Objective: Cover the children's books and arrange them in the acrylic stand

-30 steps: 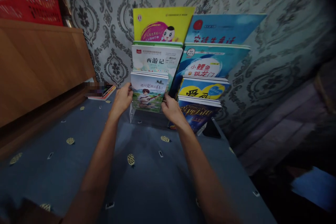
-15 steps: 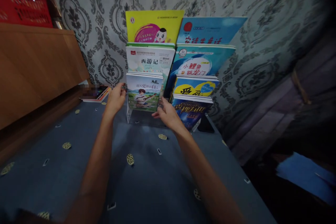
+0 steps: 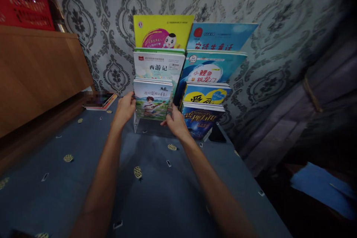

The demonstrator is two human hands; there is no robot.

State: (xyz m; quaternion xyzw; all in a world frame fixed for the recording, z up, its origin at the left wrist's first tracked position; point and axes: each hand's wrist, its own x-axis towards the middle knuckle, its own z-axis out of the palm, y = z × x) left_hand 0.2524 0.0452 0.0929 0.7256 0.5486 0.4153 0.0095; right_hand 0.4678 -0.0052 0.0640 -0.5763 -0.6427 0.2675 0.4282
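A clear tiered book stand (image 3: 136, 126) stands against the patterned wall, filled with children's books in two columns. My left hand (image 3: 125, 108) grips the left edge of the front book with a boy on its cover (image 3: 152, 99). At that book's lower right corner my right hand (image 3: 174, 121) is closed on its edge. Behind it rise a white book (image 3: 158, 65) and a yellow book (image 3: 163, 31). The right column holds a dark blue book (image 3: 202, 121), a yellow-and-blue book (image 3: 206, 95) and two blue books (image 3: 214, 68) above.
The stand sits on a blue spotted cloth (image 3: 150, 189) over a table. A wooden panel (image 3: 36, 70) runs along the left with a red crate (image 3: 22, 0) on top. Flat books (image 3: 102, 100) lie at the back left. Dark furniture and a blue sheet (image 3: 320, 189) are at the right.
Both hands had loosened and drawn slightly off the front book half a second ago. Now they are back on its left edge and lower right corner. The view shifted slightly left.
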